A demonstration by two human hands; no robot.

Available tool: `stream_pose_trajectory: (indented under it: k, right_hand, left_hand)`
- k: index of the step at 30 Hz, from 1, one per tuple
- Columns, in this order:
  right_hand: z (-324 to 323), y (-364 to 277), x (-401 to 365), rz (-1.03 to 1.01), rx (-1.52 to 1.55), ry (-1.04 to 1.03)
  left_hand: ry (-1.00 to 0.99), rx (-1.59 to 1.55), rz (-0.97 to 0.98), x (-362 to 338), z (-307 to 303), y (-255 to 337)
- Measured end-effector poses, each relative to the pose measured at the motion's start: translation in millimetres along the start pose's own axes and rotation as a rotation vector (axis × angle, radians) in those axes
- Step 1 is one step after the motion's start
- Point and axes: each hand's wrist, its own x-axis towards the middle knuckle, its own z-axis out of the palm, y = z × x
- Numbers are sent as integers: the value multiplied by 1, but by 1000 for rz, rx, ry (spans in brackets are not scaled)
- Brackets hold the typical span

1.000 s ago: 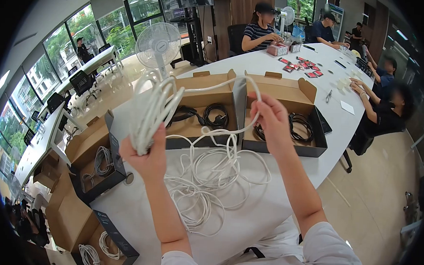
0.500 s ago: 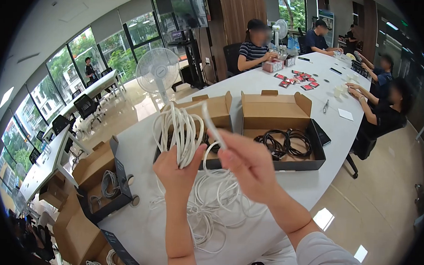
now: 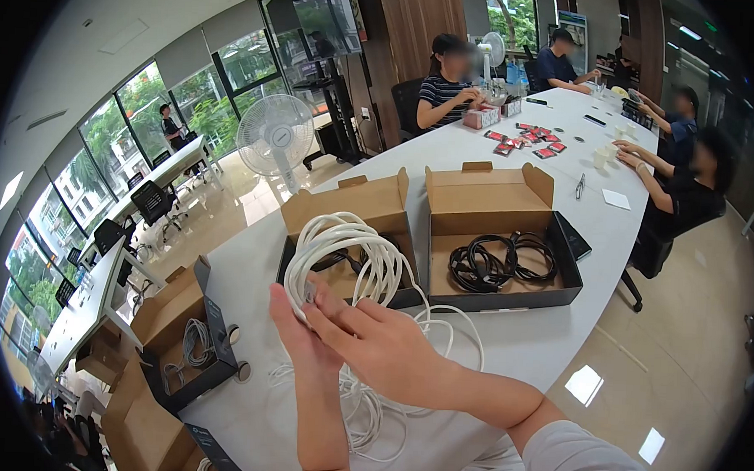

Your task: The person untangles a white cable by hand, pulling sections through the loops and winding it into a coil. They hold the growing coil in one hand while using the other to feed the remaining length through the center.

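A looped coil of white cable (image 3: pixel 351 243) is held up over the table in my left hand (image 3: pixel 301 340), which is closed around its lower left side. My right hand (image 3: pixel 393 350) reaches across in front of it, with its fingers closed on the same cable close to the left thumb. A small clear plug (image 3: pixel 310 291) shows by those fingertips. From the coil a strand runs down at the right to a loose tangle of white cable (image 3: pixel 365 408) on the table below my wrists. Parts of both hands' fingers are hidden.
Behind the coil stand two open boxes, one (image 3: pixel 345 189) partly hidden, the other (image 3: pixel 500 298) with black cables (image 3: pixel 502 262). Further open boxes (image 3: pixel 187 374) lie at the left. Red packets (image 3: pixel 524 141) lie farther along the white table (image 3: pixel 548 352), where several people sit.
My right hand has moved left with the cable end, from beside the coil to across it at my left hand. The coil has tilted over and its loops have spread rightward.
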Motion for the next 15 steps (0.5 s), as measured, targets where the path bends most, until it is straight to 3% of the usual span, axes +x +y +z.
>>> stream_pose_trajectory:
  k: [4, 8, 12, 15]
  right_hand:
    - [3, -5, -6, 69, -101, -102]
    - [-7, 9, -6, 14, 17, -111]
    - [-36, 20, 4, 234, -90, 386]
    - [-28, 46, 2, 295, 189, 480]
  left_hand:
    - [-76, 72, -42, 6, -9, -2]
    - [215, 164, -32, 3, 9, 4]
    - [-197, 159, 7, -1, -26, 10]
    - [-498, 123, -62, -9, -18, 11]
